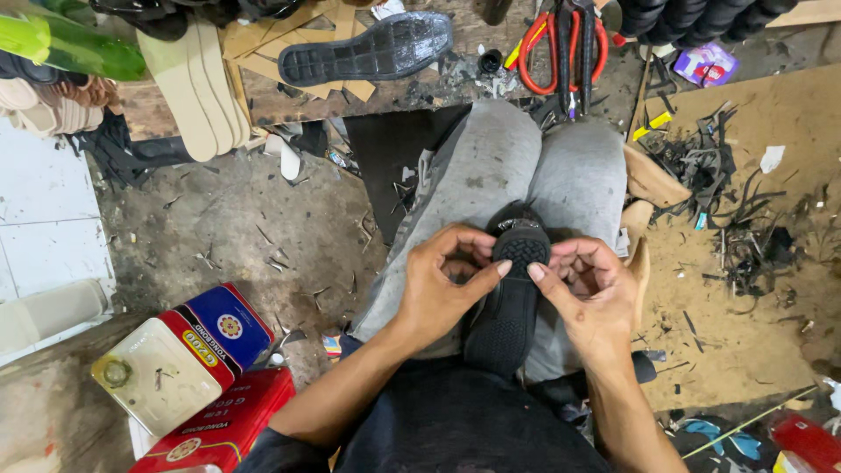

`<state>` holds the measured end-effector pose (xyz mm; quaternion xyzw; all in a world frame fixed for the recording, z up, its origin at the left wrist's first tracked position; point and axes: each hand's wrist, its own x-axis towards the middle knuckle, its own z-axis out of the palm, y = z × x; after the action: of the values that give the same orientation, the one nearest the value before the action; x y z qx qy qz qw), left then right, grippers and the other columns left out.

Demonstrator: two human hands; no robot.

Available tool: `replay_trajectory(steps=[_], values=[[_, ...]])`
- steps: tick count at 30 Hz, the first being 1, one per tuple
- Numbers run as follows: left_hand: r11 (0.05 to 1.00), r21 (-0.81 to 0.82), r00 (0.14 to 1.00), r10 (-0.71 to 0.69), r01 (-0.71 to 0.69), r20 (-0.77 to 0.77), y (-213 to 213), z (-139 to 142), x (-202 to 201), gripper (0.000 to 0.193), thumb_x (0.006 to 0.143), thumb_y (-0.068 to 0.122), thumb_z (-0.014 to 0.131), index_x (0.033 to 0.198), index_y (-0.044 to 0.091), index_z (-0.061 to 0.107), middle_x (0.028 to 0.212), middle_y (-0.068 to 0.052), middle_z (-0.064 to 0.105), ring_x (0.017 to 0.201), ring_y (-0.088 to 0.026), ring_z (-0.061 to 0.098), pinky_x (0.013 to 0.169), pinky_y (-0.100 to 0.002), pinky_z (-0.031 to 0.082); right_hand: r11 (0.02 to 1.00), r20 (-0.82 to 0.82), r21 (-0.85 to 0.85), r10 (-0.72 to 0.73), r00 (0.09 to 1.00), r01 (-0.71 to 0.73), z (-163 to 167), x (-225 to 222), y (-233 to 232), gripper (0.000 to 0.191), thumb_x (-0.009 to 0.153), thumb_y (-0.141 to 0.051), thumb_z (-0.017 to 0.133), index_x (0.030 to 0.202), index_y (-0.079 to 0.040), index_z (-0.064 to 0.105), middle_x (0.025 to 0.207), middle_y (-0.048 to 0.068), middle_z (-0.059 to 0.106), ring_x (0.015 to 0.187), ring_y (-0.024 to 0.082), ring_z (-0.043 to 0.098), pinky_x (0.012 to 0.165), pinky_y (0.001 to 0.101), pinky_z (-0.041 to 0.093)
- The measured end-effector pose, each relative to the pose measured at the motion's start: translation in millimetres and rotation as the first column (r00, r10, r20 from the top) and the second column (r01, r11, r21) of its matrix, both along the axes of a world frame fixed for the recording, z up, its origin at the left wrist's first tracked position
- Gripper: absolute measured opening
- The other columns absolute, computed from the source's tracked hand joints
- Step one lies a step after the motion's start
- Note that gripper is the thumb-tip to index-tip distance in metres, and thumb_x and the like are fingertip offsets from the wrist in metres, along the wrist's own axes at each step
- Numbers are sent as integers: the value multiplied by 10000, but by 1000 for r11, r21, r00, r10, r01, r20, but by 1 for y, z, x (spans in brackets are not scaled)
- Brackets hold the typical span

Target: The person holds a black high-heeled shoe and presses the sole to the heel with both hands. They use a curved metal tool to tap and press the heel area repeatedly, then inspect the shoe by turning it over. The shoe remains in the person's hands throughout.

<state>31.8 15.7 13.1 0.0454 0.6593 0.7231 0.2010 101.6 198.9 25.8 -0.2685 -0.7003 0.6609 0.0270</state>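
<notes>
Resting sole-up on the person's grey-trousered lap (491,166), a black shoe (511,298) lies lengthwise, its toe end pointing away from the body. The left hand (442,285) has its grip closed on the shoe's left edge near the toe, thumb stretched across the patterned sole. The right hand (589,289) likewise holds the right edge, its thumb tip almost meeting the other thumb on the sole. Beyond the knees, a separate black sole (368,48) lies on a worn wooden board (385,92) among tan cardboard cutouts (263,44), with red-handled scissors (561,44) near it. To the left, on the dirty floor (236,228), stand a blue-and-red tin (188,350) and a red tin (232,425).
</notes>
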Motion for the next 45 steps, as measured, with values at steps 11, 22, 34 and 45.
replay_trajectory(steps=[11, 22, 34, 45], values=[[1000, -8, 998, 28, -27, 64, 1, -7, -2, 274, 872, 41, 822, 1101, -10, 682, 961, -46, 684, 840, -83, 676, 690, -231, 593, 999, 11, 6, -49, 999, 49, 0, -4, -7, 313, 840, -4, 817, 1112, -12, 662, 972, -8, 650, 875, 60, 605, 811, 203, 513], [967, -255, 999, -14, 3, -41, 7, 11, -16, 307, 856, 105, 833, 1091, -3, 667, 930, -61, 694, 779, -113, 686, 648, -252, 590, 982, -77, 189, 38, 996, -23, 17, -28, -6, 349, 809, 49, 827, 1101, 9, 640, 1109, 31, 541, 807, 47, 555, 699, 188, 491], [968, -141, 881, -248, 209, -403, -5, 34, -3, 755, 902, 220, 821, 1552, 61, 471, 1549, -208, 475, 1469, -362, 490, 1216, -431, 407, 898, -234, 41, 434, 870, -437, 59, -19, 19, 946, 740, 36, 816, 1556, -114, 364, 1416, 118, 656, 821, 87, 573, 756, 229, 500], [965, -204, 856, -242, 164, -457, 26, 40, 22, 860, 837, 326, 853, 1551, 80, 441, 1519, -185, 513, 1420, -364, 529, 1194, -423, 435, 525, -28, 741, 648, 762, -419, 105, -1, 30, 447, 687, 69, 819, 1096, -45, 682, 1105, 89, 663, 993, 238, 674, 820, 329, 538]])
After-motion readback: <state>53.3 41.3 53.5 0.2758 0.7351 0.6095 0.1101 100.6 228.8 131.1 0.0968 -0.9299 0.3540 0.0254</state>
